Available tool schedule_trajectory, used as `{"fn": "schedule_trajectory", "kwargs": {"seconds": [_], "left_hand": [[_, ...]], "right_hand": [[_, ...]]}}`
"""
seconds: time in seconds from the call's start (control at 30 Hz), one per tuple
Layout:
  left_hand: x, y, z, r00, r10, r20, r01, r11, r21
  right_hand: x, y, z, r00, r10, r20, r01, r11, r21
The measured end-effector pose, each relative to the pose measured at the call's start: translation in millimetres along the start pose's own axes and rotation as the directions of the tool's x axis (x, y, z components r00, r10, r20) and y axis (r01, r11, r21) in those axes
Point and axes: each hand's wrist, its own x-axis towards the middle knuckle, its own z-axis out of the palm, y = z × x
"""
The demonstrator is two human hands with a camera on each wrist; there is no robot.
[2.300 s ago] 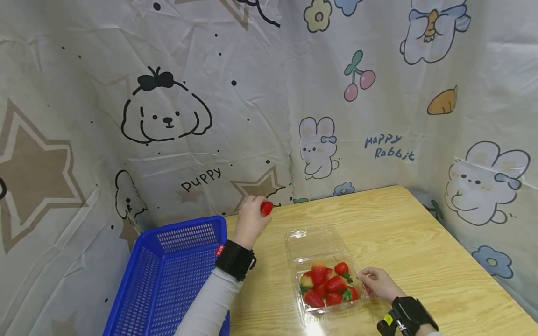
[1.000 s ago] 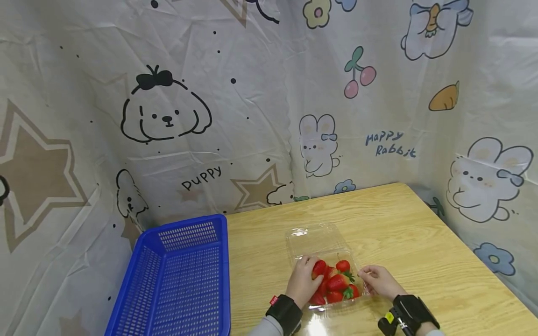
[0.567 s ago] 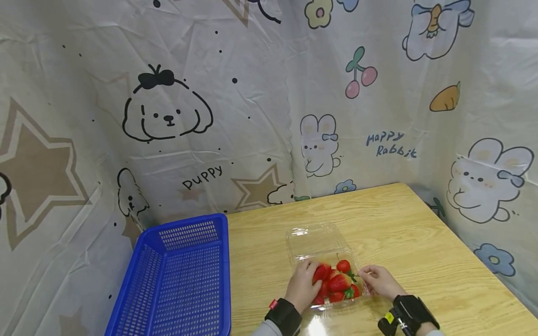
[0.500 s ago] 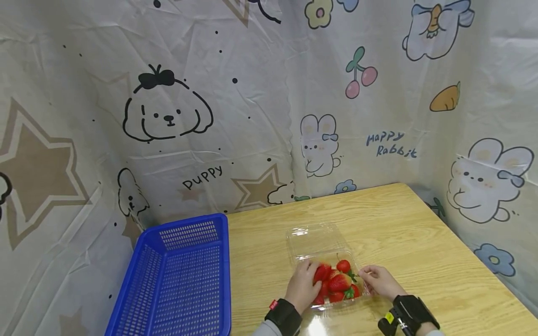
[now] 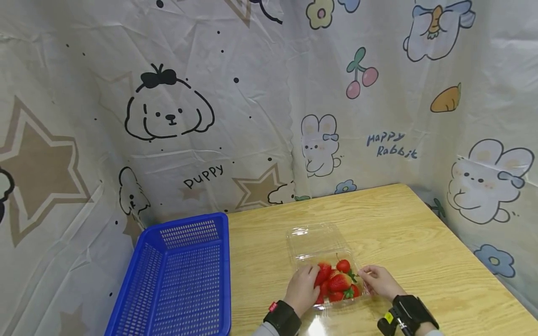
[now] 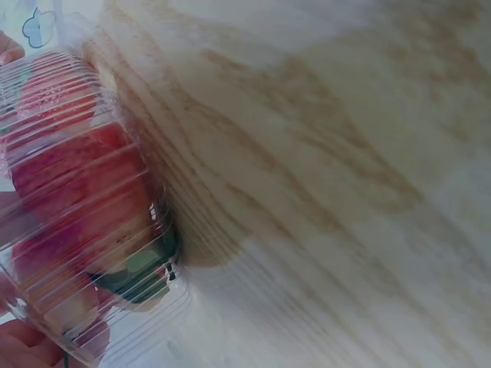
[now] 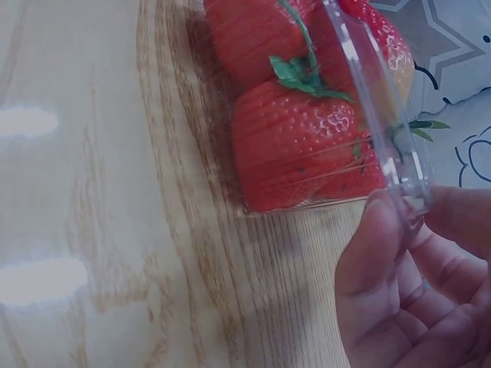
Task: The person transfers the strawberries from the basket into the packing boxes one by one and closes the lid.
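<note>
A clear plastic clamshell box [image 5: 336,303] full of red strawberries [image 5: 338,283] stands on the table, its lid [image 5: 317,238] folded back flat behind it. At the box's left side my left hand [image 5: 300,288] has its fingertips right against a strawberry [image 5: 323,272] there; I cannot tell whether it still grips it. Through the ribbed box wall [image 6: 115,192], the left wrist view shows strawberries with green leaves. My right hand [image 5: 380,282] pinches the box's right rim [image 7: 403,180] between thumb and fingers.
A deep blue mesh basket [image 5: 227,280] stands left of the box. Wood-grain table [image 5: 391,224] extends behind and to the right. A printed cloth [image 5: 252,121] hangs around the back and sides.
My left hand has brought a strawberry from beside the basket to the box's left side, then drawn back slightly to the left. My right hand has kept its hold on the rim.
</note>
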Motion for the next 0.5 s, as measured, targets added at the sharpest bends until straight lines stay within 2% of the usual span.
{"fn": "schedule_trajectory", "kwargs": {"seconds": [0.1,0.2,0.23,0.3,0.37,0.4,0.47,0.5], "left_hand": [[0.0,-1.3,-2.6,0.999,0.009,0.037,-0.008,1.000,-0.024],[1.5,-4.0,-9.6,0.996,0.018,0.087,-0.009,0.994,-0.110],[2.4,-5.1,-12.5,0.996,0.012,0.094,0.003,0.989,-0.149],[5.0,-8.1,-18.2,0.998,-0.024,0.066,0.039,0.970,-0.238],[7.1,-11.0,-23.2,0.993,-0.122,-0.001,0.114,0.931,-0.348],[7.5,-12.5,-25.2,0.980,-0.195,-0.035,0.163,0.896,-0.413],[6.4,-15.4,-27.4,0.932,-0.349,-0.096,0.248,0.809,-0.534],[5.0,-16.4,-28.2,0.899,-0.424,-0.109,0.282,0.752,-0.596]], "right_hand": [[0.1,0.1,-0.5,1.000,-0.008,0.006,0.008,1.000,-0.005],[-0.1,0.0,-0.9,1.000,-0.007,0.010,0.007,1.000,-0.005],[-0.2,-0.1,-1.0,1.000,-0.008,0.011,0.008,1.000,-0.005],[-0.3,-0.6,-1.1,1.000,-0.007,0.010,0.007,1.000,0.000],[-0.6,-1.1,-1.0,1.000,-0.009,0.011,0.009,1.000,0.002],[-0.5,-1.4,-1.1,1.000,-0.013,0.012,0.013,1.000,0.001],[-0.9,-1.8,-1.2,1.000,-0.018,0.011,0.018,1.000,-0.003],[-1.0,-1.8,-1.3,1.000,-0.021,0.012,0.021,1.000,-0.004]]}}
